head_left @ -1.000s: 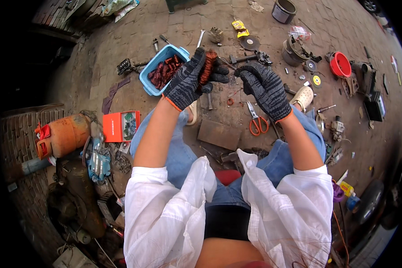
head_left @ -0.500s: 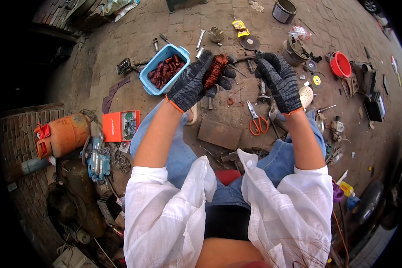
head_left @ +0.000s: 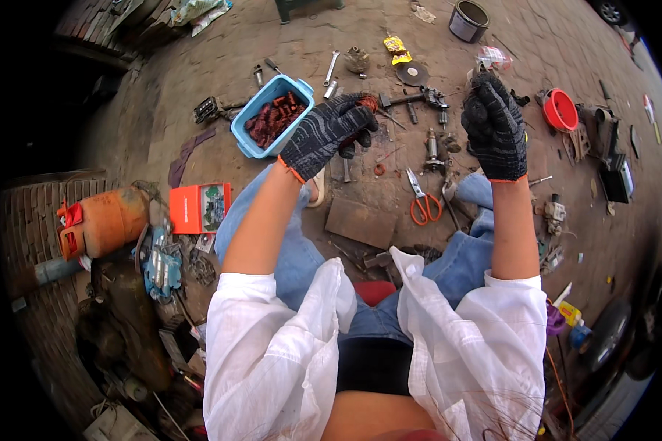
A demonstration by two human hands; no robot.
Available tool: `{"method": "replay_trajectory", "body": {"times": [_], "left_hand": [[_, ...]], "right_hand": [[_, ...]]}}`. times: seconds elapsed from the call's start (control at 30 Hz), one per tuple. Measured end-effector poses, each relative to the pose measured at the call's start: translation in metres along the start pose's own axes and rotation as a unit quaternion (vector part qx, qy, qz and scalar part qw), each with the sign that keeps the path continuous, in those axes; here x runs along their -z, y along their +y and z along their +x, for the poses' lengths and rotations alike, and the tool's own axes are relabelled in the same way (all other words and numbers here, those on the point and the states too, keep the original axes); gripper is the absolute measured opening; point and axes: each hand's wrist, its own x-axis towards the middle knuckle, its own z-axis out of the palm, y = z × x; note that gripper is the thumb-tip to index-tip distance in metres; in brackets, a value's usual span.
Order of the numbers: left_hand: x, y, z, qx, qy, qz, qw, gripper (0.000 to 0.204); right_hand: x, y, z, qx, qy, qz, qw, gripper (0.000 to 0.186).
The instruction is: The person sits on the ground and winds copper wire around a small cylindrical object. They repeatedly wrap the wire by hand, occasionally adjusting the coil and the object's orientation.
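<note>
My left hand point(head_left: 329, 134), in a dark grey knit glove with an orange cuff, is closed round a copper-wound motor part. Only a bit of its reddish copper winding point(head_left: 368, 101) shows past the fingertips; the glove hides the rest. Off to the right, my right hand point(head_left: 496, 126), gloved the same way, is raised with its fingers curled in. Whatever it may hold is hidden. Just left of my left hand stands a light blue plastic basin point(head_left: 247, 146) with dark reddish-brown copper pieces in it. A dark metal tool point(head_left: 406, 99) lies on the ground between the hands.
Orange-handled scissors point(head_left: 424, 207), a flat metal plate point(head_left: 360, 221) and a wrench point(head_left: 332, 67) lie on the brick ground. A cutting disc point(head_left: 412, 73) lies beyond. At right are a red bowl point(head_left: 560, 110) and metal parts; at left, an orange gas cylinder point(head_left: 110, 220) and a red box point(head_left: 186, 209).
My right hand has moved right, away from the copper-wound part, and its fingers have curled. My left hand has turned over the winding, so less copper shows.
</note>
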Motion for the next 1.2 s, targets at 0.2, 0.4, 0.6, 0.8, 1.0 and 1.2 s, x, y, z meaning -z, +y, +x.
{"method": "replay_trajectory", "body": {"times": [0.2,0.4,0.6,0.8,1.0,1.2], "left_hand": [[0.032,0.005,0.005,-0.063,0.129,-0.318,0.937,0.031],[0.051,0.006,0.005,-0.091,0.145,-0.378,0.91,0.031],[0.049,0.009,-0.001,-0.093,0.093,-0.382,0.915,0.03],[0.059,0.013,-0.006,-0.106,0.088,-0.354,0.925,0.027],[0.046,0.019,-0.015,-0.09,0.155,-0.23,0.957,0.024],[0.039,0.016,-0.009,-0.061,0.134,-0.248,0.958,0.026]], "right_hand": [[0.036,-0.016,0.008,0.351,0.024,-0.58,0.735,0.032],[0.064,-0.038,0.01,0.262,0.149,-0.439,0.847,0.023],[0.064,-0.057,0.012,0.149,0.261,-0.24,0.923,0.018],[0.12,-0.095,0.01,0.187,0.255,-0.549,0.774,0.03],[0.158,-0.103,0.015,0.306,0.403,-0.342,0.792,0.036],[0.091,-0.088,0.008,0.335,0.368,-0.343,0.797,0.026]]}}
